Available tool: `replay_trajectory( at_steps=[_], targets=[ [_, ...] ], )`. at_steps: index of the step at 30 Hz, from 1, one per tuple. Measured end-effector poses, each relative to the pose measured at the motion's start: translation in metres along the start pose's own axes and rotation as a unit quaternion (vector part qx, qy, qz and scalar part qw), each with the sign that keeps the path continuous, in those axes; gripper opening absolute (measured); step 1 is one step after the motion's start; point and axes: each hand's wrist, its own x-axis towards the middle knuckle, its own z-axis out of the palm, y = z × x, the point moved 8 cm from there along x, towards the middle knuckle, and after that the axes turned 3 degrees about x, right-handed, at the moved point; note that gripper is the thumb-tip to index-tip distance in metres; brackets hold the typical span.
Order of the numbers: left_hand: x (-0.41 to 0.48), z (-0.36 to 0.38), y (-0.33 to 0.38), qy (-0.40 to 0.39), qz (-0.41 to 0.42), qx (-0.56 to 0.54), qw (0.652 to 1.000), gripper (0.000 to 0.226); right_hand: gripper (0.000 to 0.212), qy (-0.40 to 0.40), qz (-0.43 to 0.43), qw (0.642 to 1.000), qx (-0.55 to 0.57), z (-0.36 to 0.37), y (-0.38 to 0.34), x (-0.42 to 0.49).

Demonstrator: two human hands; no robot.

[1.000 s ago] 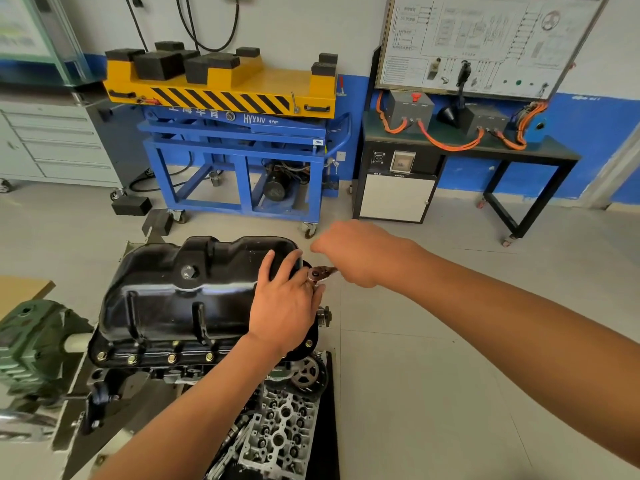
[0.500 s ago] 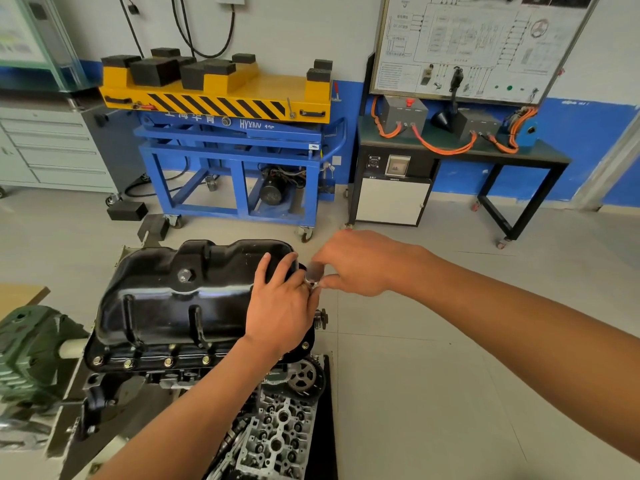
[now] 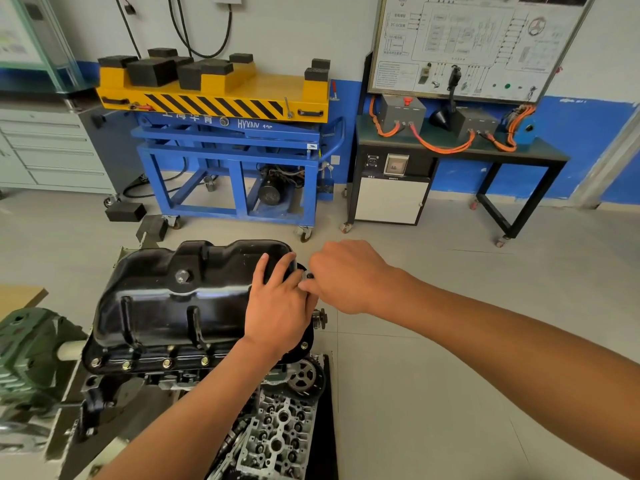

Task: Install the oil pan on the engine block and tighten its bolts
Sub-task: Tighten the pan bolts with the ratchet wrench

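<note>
Right hand [image 3: 343, 277] has swung closer to the left hand [image 3: 277, 306], its fist tight round a small metal wrench [image 3: 307, 275]. Left fingers lie flat on the shiny black oil pan [image 3: 166, 299], which sits on the dark engine block [image 3: 156, 379]. I think that corner bolt is getting tighter.

A yellow-topped blue cart [image 3: 225, 140] stands against the wall: grey drawers [image 3: 52, 157] left of it, a black table [image 3: 547, 150] with orange cables [image 3: 440, 147] right of it.
</note>
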Motion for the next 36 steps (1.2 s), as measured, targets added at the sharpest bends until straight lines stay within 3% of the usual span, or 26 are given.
replay_trajectory(
  at_steps=[4,10,14,18,22,27,29,32,36],
  targets=[
    [0.000,-0.002,0.001,0.006,0.002,0.002,1.000,0.044,0.021,0.026,-0.047,0.998,-0.028,0.013,-0.009,-0.008],
    [0.000,-0.002,0.002,0.010,0.004,0.002,1.000,0.042,0.008,0.047,-0.020,0.998,0.029,0.024,-0.008,-0.014],
    [0.000,0.001,0.002,-0.003,0.015,0.016,1.000,0.027,0.012,0.083,0.035,0.994,0.057,0.031,-0.012,-0.014],
    [0.000,0.002,0.001,-0.030,0.014,0.025,0.999,0.032,0.035,0.130,0.179,0.960,0.174,0.038,-0.004,-0.020],
    [-0.001,0.004,0.000,-0.049,0.015,0.031,0.998,0.036,0.034,0.135,0.200,0.950,0.198,0.043,-0.004,-0.019],
    [0.000,-0.004,0.001,-0.017,0.016,0.010,1.000,0.031,0.026,0.140,0.029,0.987,0.079,0.030,-0.008,-0.012],
    [0.000,-0.004,0.000,-0.011,0.013,0.000,1.000,0.034,0.034,0.078,-0.075,0.992,0.069,0.027,0.000,-0.005],
    [0.000,-0.002,0.000,-0.014,0.006,-0.010,1.000,0.048,0.039,0.033,-0.243,0.969,-0.007,0.022,0.008,0.001],
    [0.000,0.000,-0.003,-0.009,0.003,-0.009,1.000,0.051,0.054,0.047,-0.324,0.942,-0.069,0.018,0.009,0.011]
  ],
)
